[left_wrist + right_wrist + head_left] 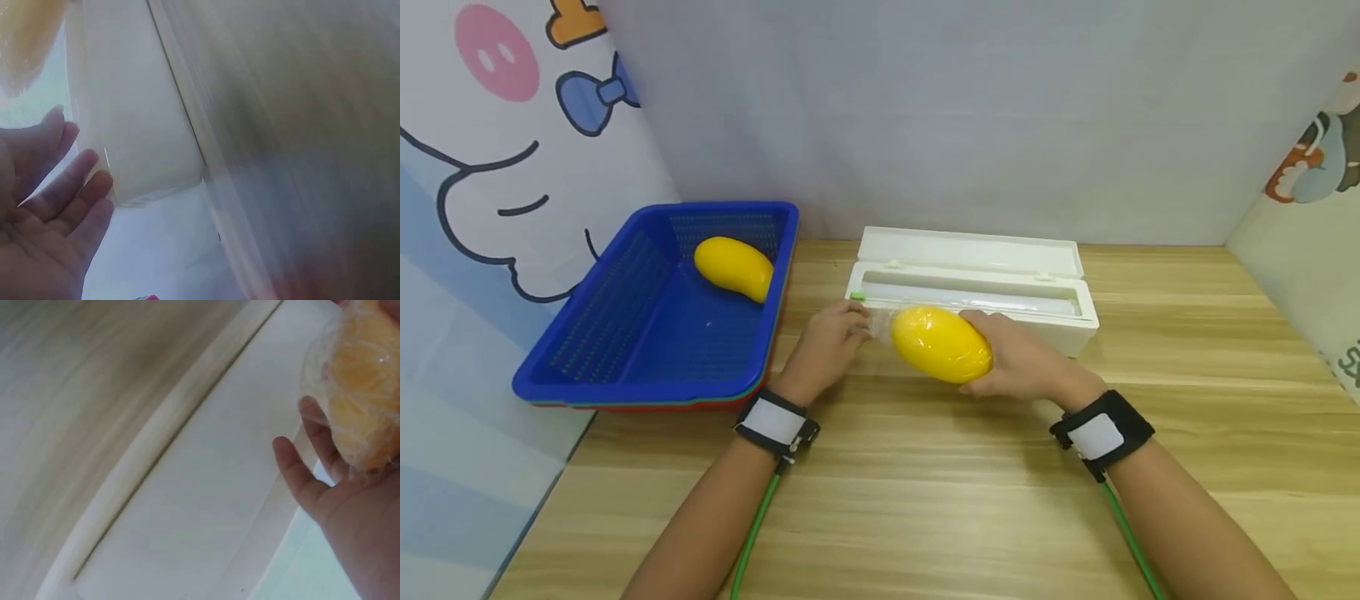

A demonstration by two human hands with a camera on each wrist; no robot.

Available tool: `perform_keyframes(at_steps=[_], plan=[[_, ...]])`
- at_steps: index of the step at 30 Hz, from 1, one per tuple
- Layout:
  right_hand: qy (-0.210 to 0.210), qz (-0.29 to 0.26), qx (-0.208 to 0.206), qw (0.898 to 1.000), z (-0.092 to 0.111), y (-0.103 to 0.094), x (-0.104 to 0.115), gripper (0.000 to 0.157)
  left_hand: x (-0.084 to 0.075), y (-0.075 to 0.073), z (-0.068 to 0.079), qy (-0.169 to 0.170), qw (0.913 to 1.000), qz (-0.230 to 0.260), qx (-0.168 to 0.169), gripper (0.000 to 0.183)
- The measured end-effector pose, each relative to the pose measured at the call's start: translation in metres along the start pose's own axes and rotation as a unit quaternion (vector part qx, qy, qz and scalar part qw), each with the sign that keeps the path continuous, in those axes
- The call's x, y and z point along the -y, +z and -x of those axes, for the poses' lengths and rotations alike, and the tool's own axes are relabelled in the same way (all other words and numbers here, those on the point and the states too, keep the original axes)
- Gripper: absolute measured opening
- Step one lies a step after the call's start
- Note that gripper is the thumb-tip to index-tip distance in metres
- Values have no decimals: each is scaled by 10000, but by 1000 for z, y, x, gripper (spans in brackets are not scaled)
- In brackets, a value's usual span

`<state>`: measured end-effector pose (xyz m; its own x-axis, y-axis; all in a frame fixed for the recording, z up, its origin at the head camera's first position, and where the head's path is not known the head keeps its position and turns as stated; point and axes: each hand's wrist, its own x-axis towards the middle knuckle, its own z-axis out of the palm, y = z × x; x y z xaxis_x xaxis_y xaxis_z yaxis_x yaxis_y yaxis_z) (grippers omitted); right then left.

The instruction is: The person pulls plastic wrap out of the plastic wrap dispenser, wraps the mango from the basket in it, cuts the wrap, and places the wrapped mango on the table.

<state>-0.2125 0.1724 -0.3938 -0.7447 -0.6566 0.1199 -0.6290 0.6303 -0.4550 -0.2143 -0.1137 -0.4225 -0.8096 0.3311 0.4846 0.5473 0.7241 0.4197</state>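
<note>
A yellow mango [942,344] wrapped in shiny cling film is held up over the front of a white box. My right hand [1017,357] grips its right end, thumb below and fingers behind; in the right wrist view two fingers stick out free of the film-covered mango [365,394]. From the mango's left end a clear tail of cling film [881,325] stretches to my left hand [829,346], whose thumb and forefinger pinch it. The left wrist view shows the other fingers [94,187] loosely bent, and the film at the fingertips is hard to make out.
The white cling film box [970,321] stands behind the hands, its lid [970,252] raised, a pale roll [962,297] inside and a green slider [857,296] at its left. Stacked baskets, a blue one [647,390] on top, hold another yellow mango [734,267] at left.
</note>
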Motion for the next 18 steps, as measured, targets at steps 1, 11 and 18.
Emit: perform_keyframes(at_steps=[1, 11, 18], plan=[[-42, -20, -13, 10000, 0, 1, -1, 86, 0, 0, 0, -10, 10000, 31, 64, 11], [-113, 34, -48, 9999, 10, 1, -14, 85, 0, 2, 4, -170, 9941, 342, 1015, 23], [-131, -94, 11, 9999, 16, -12, -13, 86, -11, -6, 2, 115, 9949, 621, 782, 17]])
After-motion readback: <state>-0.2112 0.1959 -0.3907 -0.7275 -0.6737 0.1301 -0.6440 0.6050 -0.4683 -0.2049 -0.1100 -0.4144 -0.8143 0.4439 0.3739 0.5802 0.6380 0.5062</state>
